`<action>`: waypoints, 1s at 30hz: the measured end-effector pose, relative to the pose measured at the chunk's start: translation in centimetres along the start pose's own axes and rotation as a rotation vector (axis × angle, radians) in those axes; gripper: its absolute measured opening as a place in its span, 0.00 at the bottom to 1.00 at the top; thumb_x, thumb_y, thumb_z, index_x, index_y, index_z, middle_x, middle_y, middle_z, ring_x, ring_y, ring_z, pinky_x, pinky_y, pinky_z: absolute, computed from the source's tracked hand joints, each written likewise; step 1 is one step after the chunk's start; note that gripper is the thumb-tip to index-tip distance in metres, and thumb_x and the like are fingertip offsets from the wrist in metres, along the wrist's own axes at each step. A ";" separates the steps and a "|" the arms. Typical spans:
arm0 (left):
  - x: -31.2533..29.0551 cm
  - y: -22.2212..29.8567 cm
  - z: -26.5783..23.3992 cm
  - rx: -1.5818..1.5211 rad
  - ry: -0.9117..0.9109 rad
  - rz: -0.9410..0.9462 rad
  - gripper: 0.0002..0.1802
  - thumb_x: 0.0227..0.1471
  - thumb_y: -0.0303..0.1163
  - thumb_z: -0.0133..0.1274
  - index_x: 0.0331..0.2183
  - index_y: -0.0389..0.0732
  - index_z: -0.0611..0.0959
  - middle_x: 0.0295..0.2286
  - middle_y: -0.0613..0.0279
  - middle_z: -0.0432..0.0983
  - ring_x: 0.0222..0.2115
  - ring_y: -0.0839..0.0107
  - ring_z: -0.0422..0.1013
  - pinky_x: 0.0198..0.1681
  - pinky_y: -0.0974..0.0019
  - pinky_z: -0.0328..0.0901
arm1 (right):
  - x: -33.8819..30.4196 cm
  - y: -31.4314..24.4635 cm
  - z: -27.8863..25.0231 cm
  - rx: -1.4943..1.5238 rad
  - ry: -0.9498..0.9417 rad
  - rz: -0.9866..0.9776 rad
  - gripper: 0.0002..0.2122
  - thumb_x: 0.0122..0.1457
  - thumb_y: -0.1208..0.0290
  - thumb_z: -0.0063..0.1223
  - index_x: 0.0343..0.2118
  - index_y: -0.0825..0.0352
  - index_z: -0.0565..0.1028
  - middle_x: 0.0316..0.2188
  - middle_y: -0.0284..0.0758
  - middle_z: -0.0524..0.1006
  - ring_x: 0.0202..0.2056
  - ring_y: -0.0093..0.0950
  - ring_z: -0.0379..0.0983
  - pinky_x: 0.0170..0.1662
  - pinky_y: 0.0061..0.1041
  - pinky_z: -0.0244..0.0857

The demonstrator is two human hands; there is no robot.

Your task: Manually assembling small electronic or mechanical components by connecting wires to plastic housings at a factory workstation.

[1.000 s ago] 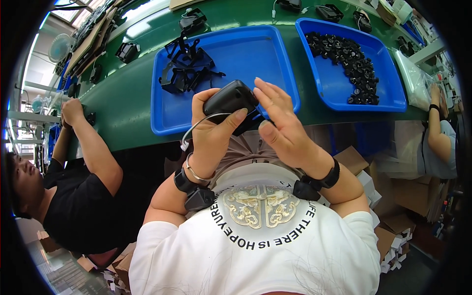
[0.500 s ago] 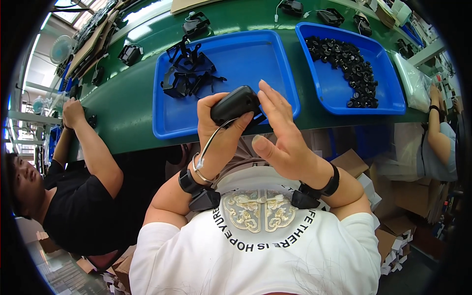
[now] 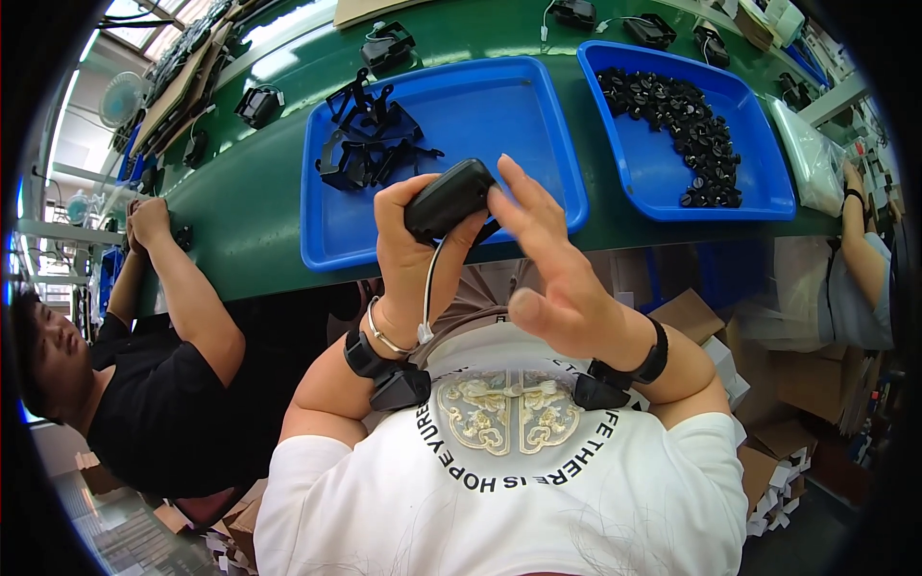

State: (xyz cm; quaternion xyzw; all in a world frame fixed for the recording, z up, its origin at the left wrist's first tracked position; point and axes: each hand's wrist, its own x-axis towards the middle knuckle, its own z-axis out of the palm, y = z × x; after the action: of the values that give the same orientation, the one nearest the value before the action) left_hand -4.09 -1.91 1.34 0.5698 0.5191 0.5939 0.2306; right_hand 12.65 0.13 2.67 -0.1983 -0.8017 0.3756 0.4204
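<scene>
My left hand (image 3: 411, 257) is wrapped round a small black rounded plastic housing (image 3: 451, 199), held tilted over the near edge of a blue tray (image 3: 495, 120). From the housing a thin cable (image 3: 429, 288) hangs down, ending in a small white connector (image 3: 424, 333) by my left wrist. My right hand (image 3: 567, 283) is open, thumb and fingers apart, with its fingertips at the right end of the housing; whether they touch it I cannot tell. Several black brackets (image 3: 370, 149) lie in the left part of the tray.
A second blue tray (image 3: 639, 182) on the right holds many black knob-like parts (image 3: 706, 139). Black cabled units (image 3: 386, 46) stand along the green table (image 3: 226, 226). Clear plastic bags (image 3: 807, 158) lie at right. One person (image 3: 163, 384) sits left; another person's arm (image 3: 855, 240) shows right.
The housing has shifted slightly left and up in my left hand's grip, and its cable now hangs straighter. My right hand's fingers have spread and tilted toward the housing's end.
</scene>
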 end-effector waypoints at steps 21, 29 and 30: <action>-0.1 1.7 -1.2 -0.303 -0.368 -0.454 0.33 0.43 0.30 0.63 0.45 0.40 0.60 0.33 0.59 0.68 0.30 0.75 0.70 0.25 0.75 0.70 | -0.8 2.6 -0.2 0.551 0.041 0.382 0.20 0.61 0.70 0.44 0.55 0.71 0.60 0.44 0.34 0.69 0.43 0.20 0.65 0.48 0.20 0.59; -0.8 0.8 -1.3 -0.075 -0.399 -0.289 0.33 0.42 0.29 0.63 0.45 0.40 0.60 0.35 0.58 0.68 0.35 0.74 0.68 0.38 0.71 0.67 | -1.7 2.9 1.0 0.361 0.192 0.361 0.18 0.63 0.69 0.42 0.53 0.70 0.62 0.43 0.34 0.69 0.43 0.20 0.65 0.47 0.19 0.60; -0.7 0.8 -1.1 -0.081 -0.402 -0.303 0.33 0.41 0.28 0.63 0.45 0.40 0.61 0.36 0.59 0.68 0.36 0.74 0.68 0.39 0.70 0.66 | -1.6 2.9 0.9 0.334 0.180 0.328 0.18 0.63 0.68 0.42 0.53 0.70 0.62 0.42 0.34 0.70 0.42 0.20 0.66 0.47 0.19 0.61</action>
State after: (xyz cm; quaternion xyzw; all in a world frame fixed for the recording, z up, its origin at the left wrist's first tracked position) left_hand -4.66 -3.18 1.90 0.5823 0.5180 0.4476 0.4385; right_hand 12.81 0.60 -0.76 -0.2861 -0.6450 0.5469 0.4507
